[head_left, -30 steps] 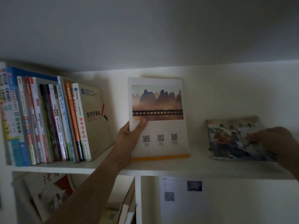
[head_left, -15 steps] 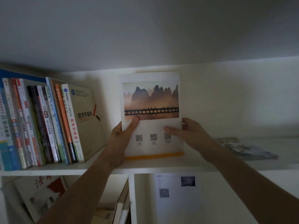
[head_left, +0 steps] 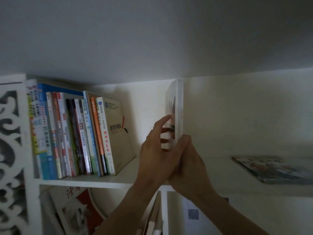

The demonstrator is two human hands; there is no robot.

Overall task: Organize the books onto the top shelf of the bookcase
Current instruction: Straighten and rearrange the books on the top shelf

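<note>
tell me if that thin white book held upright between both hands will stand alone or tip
Likely tips: the white book looks thin and stands apart from the book row. Left hand and right hand steady it. Probably light, slightly floppy.

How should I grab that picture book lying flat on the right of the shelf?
Pinch the picture book by its near front edge, coming from the front. It lies flat on the top shelf, and that edge seems to reach the shelf's front, so fingers can probably slip underneath.
</note>
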